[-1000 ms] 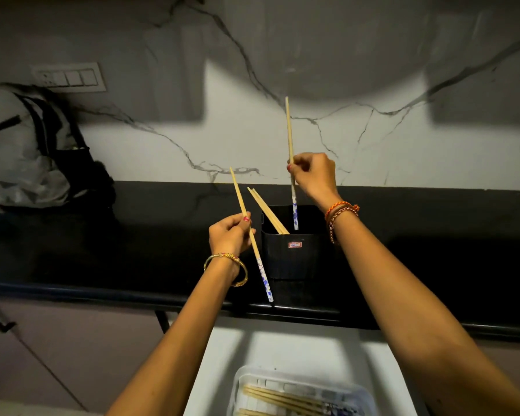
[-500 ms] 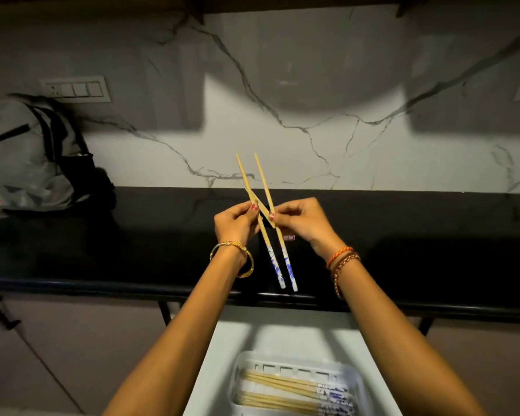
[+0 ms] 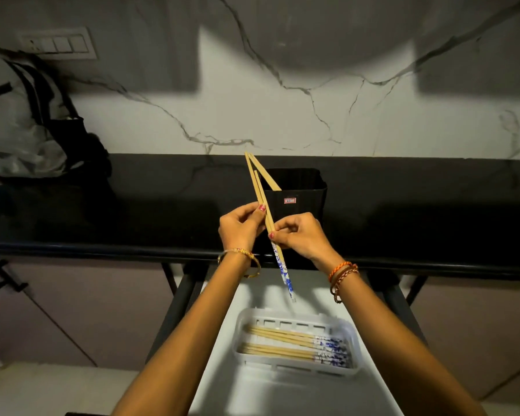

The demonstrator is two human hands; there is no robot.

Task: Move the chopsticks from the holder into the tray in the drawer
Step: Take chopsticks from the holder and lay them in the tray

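Note:
My left hand (image 3: pixel 241 226) and my right hand (image 3: pixel 298 237) pinch the same pair of wooden chopsticks (image 3: pixel 260 193) with blue-patterned ends, held together at a slant in front of the black holder (image 3: pixel 300 192). Their patterned tips point down toward the open drawer (image 3: pixel 222 379). At least one more chopstick (image 3: pixel 269 181) leans out of the holder's left side. Below, a white slotted tray (image 3: pixel 351 328) in the drawer holds several chopsticks (image 3: pixel 285 345) lying flat, patterned ends to the right.
The holder stands on a black countertop (image 3: pixel 132 211) against a marble wall. A grey and black backpack (image 3: pixel 21 121) rests at the counter's left end under a switch panel (image 3: pixel 57 45). Cabinet fronts flank the drawer, with a dark handle (image 3: pixel 0 274) at left.
Each hand held one chopstick apart above the holder; the hands came together and down, and now the two chopsticks are joined as a pair, closer to the drawer.

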